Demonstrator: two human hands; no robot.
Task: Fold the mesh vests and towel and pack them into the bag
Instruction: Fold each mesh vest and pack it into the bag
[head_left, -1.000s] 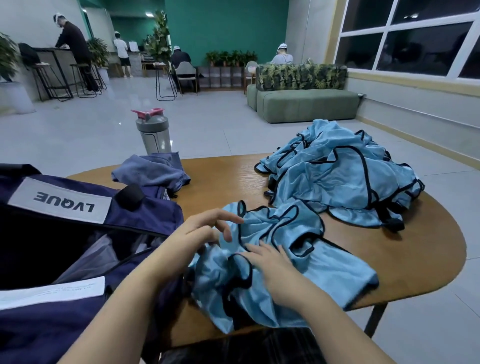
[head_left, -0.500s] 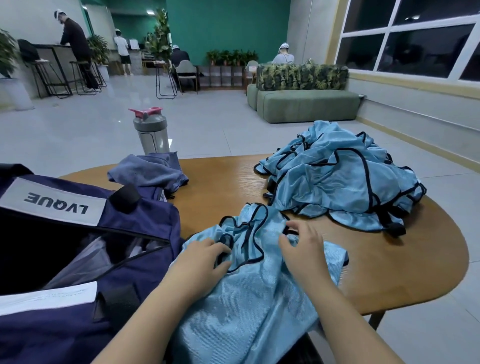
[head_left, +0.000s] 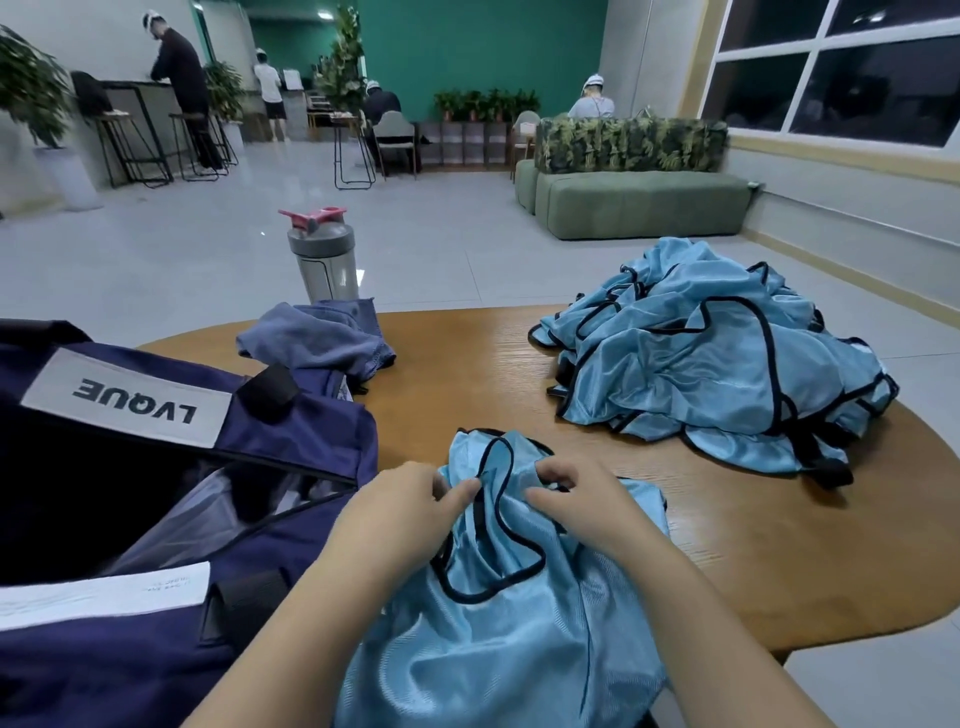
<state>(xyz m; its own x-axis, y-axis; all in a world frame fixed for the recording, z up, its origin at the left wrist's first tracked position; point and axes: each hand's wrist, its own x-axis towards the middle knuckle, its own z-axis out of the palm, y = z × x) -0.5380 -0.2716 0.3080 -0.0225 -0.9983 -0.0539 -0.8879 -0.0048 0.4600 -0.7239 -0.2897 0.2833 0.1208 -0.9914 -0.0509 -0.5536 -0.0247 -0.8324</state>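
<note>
vest (head_left: 498, 597) in hand, pale blue mesh with black trim, draped from the near edge of the wooden table (head_left: 727, 545) down toward the lap. left hand (head_left: 400, 514) closed on the fabric beside one black-edged opening, thumb and fingers pinching. right hand (head_left: 576, 499) likewise pinching the cloth on the other side of that loop, just apart from the left. looks like the sorting-out stage of the first fold: finding shoulders or armholes so the garment can be squared up. not yet flat, not yet folded.

heap of more vests (head_left: 717, 379) lying crumpled on the far right of the table, well apart from the hands, untouched. towel (head_left: 317, 338), grey-blue, bunched at the table's far left edge, resting against the bag (head_left: 156, 467). bag navy, unzipped and gaping at the left, just beside the left forearm; contents too dark to tell. shaker bottle (head_left: 324, 254) standing upright behind the towel.

next move probably calls for spreading both grips apart to pull the vest taut, laying it flat on bare tabletop, then folding. slippery mesh likely to slide off the edge unless drawn further onto the table.
</note>
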